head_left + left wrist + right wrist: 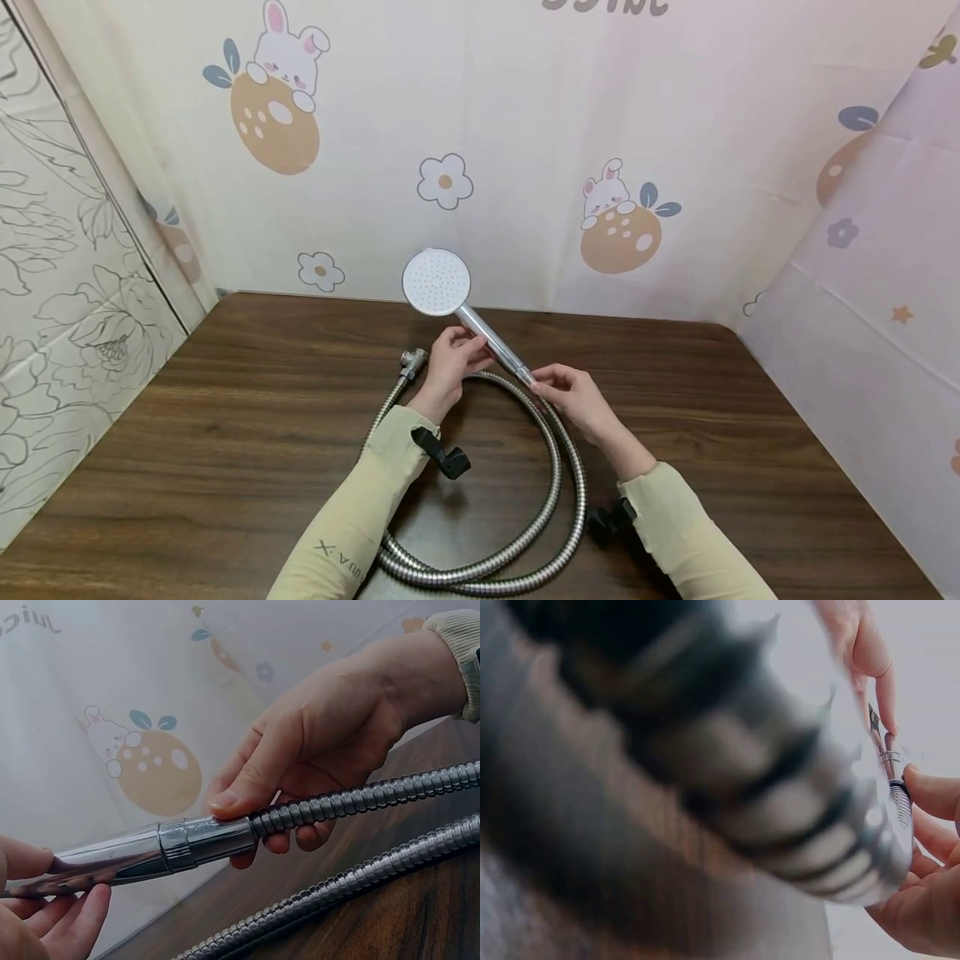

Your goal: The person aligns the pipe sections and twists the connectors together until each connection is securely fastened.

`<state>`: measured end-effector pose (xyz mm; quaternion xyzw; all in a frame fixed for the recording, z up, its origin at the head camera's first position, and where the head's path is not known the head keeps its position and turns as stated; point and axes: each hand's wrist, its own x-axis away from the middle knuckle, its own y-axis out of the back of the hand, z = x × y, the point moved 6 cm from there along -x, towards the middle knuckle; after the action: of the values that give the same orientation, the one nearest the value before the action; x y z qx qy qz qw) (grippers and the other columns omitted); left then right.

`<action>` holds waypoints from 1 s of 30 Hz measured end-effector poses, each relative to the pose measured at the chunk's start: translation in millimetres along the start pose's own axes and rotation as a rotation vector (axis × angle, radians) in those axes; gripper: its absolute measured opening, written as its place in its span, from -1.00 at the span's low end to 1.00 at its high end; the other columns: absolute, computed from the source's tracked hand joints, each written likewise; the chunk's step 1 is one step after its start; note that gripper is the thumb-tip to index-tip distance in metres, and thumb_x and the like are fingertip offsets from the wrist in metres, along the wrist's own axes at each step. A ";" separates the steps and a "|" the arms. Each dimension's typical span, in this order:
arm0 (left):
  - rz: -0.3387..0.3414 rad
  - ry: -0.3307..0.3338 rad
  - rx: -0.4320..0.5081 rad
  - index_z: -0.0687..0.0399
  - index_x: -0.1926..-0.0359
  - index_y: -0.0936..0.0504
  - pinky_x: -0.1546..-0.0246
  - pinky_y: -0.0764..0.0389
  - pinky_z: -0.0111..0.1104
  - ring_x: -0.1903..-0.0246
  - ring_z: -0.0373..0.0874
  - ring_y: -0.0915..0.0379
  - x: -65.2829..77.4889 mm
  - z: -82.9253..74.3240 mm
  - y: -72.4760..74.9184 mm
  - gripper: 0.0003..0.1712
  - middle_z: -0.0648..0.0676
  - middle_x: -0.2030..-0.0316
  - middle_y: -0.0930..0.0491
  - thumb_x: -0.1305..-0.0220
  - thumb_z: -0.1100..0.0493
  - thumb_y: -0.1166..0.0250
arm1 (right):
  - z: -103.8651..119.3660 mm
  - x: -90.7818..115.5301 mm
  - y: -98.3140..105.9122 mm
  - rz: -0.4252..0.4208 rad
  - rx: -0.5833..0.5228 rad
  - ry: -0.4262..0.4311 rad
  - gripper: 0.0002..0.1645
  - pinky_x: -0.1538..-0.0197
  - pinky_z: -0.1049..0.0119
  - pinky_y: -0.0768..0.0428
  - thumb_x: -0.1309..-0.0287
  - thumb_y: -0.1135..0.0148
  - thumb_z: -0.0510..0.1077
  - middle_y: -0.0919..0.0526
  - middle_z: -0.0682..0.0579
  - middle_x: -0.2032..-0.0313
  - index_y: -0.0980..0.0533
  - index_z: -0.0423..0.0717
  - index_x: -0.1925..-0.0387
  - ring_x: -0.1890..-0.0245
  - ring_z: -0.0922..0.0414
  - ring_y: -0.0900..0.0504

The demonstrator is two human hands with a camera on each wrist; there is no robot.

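A hand shower (437, 283) with a round white spray face and chrome handle is held slanting above the table, its head up and to the left. My left hand (452, 367) grips the middle of the handle between thumb and fingers. At the handle's lower end, my right hand (568, 396) pinches the smooth chrome hose nut (221, 837), thumb on top and fingers beneath. The ribbed metal shower hose (558, 492) runs out of that nut. In the right wrist view the blurred hose (780, 795) covers much of the picture, with my right fingers (930, 799) at the right edge.
The hose lies in wide loops on the dark wooden table (247, 433). Its other end, a chrome connector (412, 362), lies left of my left hand. A printed curtain (510, 108) hangs behind the table, and another cloth (862, 333) borders the right side.
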<state>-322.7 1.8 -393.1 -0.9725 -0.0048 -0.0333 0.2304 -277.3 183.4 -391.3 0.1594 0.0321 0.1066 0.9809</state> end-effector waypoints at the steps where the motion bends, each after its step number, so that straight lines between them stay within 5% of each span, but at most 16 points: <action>1: 0.002 0.007 -0.003 0.32 0.11 -0.33 0.21 -0.59 -0.16 0.50 -0.18 -0.54 0.1 0.2 -0.1 -0.75 0.05 0.45 -0.47 -0.18 0.42 -0.14 | -0.2 0.2 0.3 0.002 0.008 -0.002 -0.63 0.55 0.50 -0.33 -0.13 -0.19 -0.21 -0.53 -0.07 0.42 -0.46 -0.39 0.08 0.58 0.31 -0.39; 16: 0.014 0.075 -0.025 0.38 0.10 -0.31 0.18 -0.58 -0.14 0.47 -0.10 -0.54 -1.2 6.4 1.4 -0.75 0.13 0.39 -0.46 -0.18 0.47 -0.10 | -2.7 0.1 0.0 0.010 0.029 -0.026 -0.64 0.55 0.50 -0.34 -0.15 -0.17 -0.22 -0.55 -0.07 0.40 -0.46 -0.39 0.07 0.57 0.31 -0.38; 23: -0.020 0.082 -0.065 0.40 0.06 -0.31 0.17 -0.58 -0.17 0.47 -0.13 -0.51 -0.7 9.4 2.4 -0.71 0.14 0.38 -0.45 -0.19 0.47 -0.10 | 20.8 11.9 -4.3 0.011 0.059 -0.038 -0.69 0.54 0.51 -0.32 -0.17 -0.11 -0.31 -0.53 -0.16 0.40 -0.44 -0.47 0.09 0.58 0.28 -0.35; 30: -0.002 0.071 -0.112 0.50 0.04 -0.31 0.16 -0.58 -0.17 0.46 -0.14 -0.52 1.0 11.9 1.5 -0.69 0.14 0.40 -0.47 -0.18 0.48 -0.10 | -5.8 1.5 0.1 -0.006 0.057 -0.051 -0.67 0.54 0.49 -0.36 -0.13 -0.18 -0.24 -0.54 0.04 0.43 -0.49 -0.37 0.09 0.57 0.28 -0.37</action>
<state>-321.0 5.8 -404.3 -0.9820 0.0041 -0.0683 0.1759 -276.4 185.6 -396.8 0.1898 0.0108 0.0986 0.9768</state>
